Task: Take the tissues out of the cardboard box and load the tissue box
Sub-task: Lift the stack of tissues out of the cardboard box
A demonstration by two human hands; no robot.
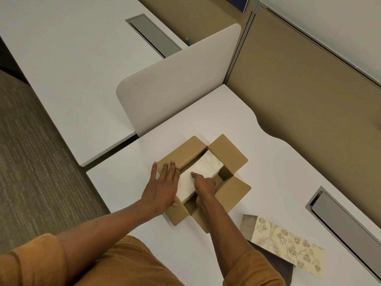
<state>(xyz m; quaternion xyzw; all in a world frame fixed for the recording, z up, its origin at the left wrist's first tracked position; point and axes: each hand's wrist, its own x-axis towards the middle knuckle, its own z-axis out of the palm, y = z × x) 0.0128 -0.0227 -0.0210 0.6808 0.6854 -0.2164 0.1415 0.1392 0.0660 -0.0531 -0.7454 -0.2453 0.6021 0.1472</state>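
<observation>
A brown cardboard box [228,155] stands open on the white desk, its flaps spread outward. A white stack of tissues [208,166] sits tilted in it, its near end raised above the rim. My left hand [162,186] lies flat with fingers spread against the stack's left side and the left flap, thumb under the near end. My right hand [204,183] grips the stack's right side, index finger on top and the other fingers down inside the box. The floral tissue box [288,246] lies on its side at the lower right, its open end facing the cardboard box.
A low beige divider panel [177,83] stands just behind the cardboard box, and tan partition walls [299,89] close off the right. A grey cable hatch [342,219] is set in the desk [278,162] at the right. The desk edge and carpet [37,162] lie left.
</observation>
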